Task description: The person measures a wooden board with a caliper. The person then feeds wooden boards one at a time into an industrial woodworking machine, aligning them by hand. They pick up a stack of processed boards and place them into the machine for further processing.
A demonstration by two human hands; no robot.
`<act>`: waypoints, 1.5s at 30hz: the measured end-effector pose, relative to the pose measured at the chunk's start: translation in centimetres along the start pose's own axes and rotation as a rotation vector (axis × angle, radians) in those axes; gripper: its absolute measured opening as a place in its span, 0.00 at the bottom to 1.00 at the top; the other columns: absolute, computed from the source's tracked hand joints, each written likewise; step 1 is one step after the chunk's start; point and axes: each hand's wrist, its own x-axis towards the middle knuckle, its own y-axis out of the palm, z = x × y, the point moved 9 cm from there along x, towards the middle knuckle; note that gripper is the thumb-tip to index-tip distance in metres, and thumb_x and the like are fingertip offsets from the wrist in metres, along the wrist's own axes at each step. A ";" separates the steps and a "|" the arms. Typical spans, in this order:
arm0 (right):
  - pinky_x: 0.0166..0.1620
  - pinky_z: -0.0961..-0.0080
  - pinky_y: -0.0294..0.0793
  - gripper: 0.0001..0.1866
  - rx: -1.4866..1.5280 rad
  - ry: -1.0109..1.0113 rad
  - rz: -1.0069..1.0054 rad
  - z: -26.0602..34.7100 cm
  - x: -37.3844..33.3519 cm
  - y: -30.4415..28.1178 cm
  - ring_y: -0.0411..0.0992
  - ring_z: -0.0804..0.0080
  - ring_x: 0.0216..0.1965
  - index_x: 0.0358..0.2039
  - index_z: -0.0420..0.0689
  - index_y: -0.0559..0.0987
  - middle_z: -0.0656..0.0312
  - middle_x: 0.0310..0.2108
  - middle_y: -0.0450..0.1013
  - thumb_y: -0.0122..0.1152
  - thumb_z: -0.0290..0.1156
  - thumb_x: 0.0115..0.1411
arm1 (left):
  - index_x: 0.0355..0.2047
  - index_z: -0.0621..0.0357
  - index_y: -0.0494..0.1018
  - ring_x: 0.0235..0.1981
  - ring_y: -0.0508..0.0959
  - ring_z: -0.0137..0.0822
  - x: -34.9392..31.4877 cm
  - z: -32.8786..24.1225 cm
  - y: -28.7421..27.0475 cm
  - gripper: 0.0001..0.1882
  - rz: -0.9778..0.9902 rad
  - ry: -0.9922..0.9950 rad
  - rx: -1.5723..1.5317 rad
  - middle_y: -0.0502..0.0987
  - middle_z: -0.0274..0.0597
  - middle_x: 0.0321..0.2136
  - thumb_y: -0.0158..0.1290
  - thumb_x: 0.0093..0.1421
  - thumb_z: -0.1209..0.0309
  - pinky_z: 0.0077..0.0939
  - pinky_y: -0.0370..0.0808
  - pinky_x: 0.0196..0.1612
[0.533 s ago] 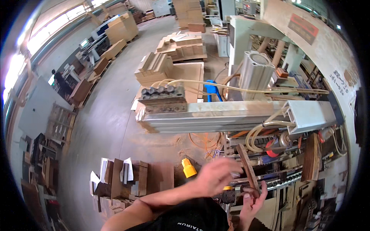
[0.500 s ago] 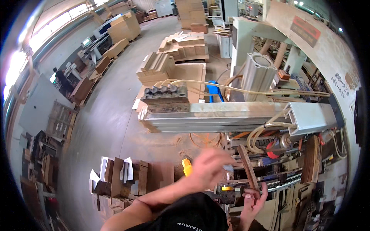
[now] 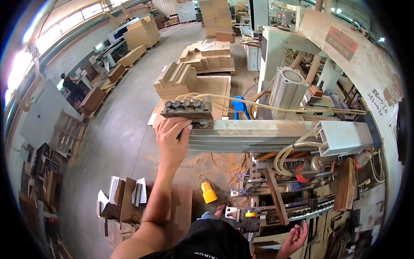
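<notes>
My left hand (image 3: 172,140) reaches forward to the near end of a metal beam (image 3: 254,138). Its fingers curl against the control box (image 3: 187,113), which carries a row of dark round knobs; the fingertips are partly hidden. Low on the right, my right hand (image 3: 295,238) holds nothing, its fingers loosely bent and apart. Just above it, a narrow wooden strip (image 3: 276,196) lies slanted across the machine, apart from the hand. A thicker wooden block (image 3: 346,184) stands farther right on the machine bed.
Pale hoses (image 3: 276,102) run from the control box over the beam, near a metal cylinder (image 3: 290,90). A yellow foot pedal cover (image 3: 209,193) sits on the floor. Stacked boards (image 3: 174,80) lie beyond the beam; more boards (image 3: 127,198) stand at lower left. Far left, a person (image 3: 73,88) stands at a machine.
My left hand has gone from above the machine, forward and left to the control box. My right hand has let go of the wooden strip's near end and moved slightly down.
</notes>
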 end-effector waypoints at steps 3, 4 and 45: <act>0.49 0.67 0.62 0.26 -0.421 0.019 -0.061 -1.6 -0.2 -1.2 0.63 0.64 0.50 0.55 0.42 0.66 0.54 0.49 0.66 0.59 0.30 0.54 | 0.30 0.60 0.78 0.38 0.75 0.39 -0.2 0.3 0.3 0.06 0.035 -0.021 -0.073 0.77 0.42 0.32 0.56 0.50 0.77 0.32 0.68 0.45; 0.49 0.66 0.61 0.29 -0.423 -0.033 0.003 -1.0 -0.3 -0.7 0.63 0.63 0.51 0.54 0.42 0.66 0.55 0.48 0.66 0.61 0.31 0.52 | 0.30 0.61 0.78 0.38 0.75 0.39 -0.4 0.8 0.6 0.06 0.035 -0.067 -0.131 0.77 0.42 0.33 0.56 0.51 0.77 0.32 0.68 0.46; 0.29 0.73 0.75 0.16 0.590 0.691 -0.229 -13.8 0.9 -0.1 0.73 0.69 0.25 0.47 0.39 0.69 0.55 0.33 0.72 0.53 0.32 0.61 | 0.41 0.70 0.69 0.41 0.73 0.55 -33.9 -24.9 29.1 0.27 1.439 -0.369 -0.975 0.74 0.62 0.36 0.43 0.63 0.52 0.40 0.68 0.43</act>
